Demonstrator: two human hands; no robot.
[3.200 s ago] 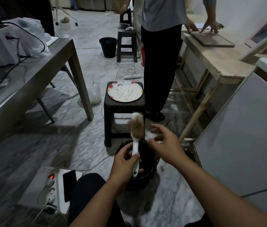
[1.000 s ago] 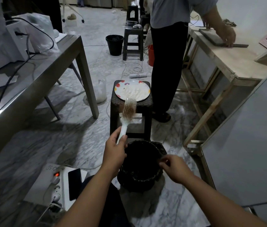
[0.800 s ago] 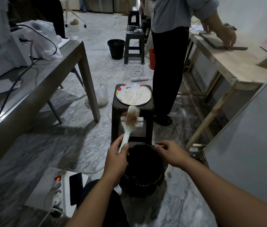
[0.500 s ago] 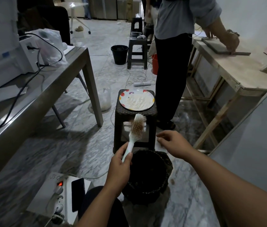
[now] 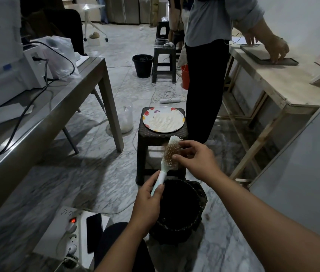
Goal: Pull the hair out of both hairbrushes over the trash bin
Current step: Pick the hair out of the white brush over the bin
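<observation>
Plate [image 5: 164, 119] on stool [image 5: 161, 138] behind trash bin [image 5: 178, 209], table [image 5: 61, 107] left.

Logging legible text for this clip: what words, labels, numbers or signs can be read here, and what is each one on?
"JS C": handwritten on the white box on the floor at lower left; the characters after it are blurred.
The blue label on the white machine on the left table is too small to read.
Nothing readable on the hairbrush, the trash bin or the plate.

Dark stool [image 5: 162, 138] just beyond the hands, bearing floral plate [image 5: 163, 119]. Metal table [image 5: 37, 118] far left. Power strip [image 5: 72, 232] lower left. Standing person [image 5: 206, 65] beyond, wooden bench [image 5: 284, 85] right.
</observation>
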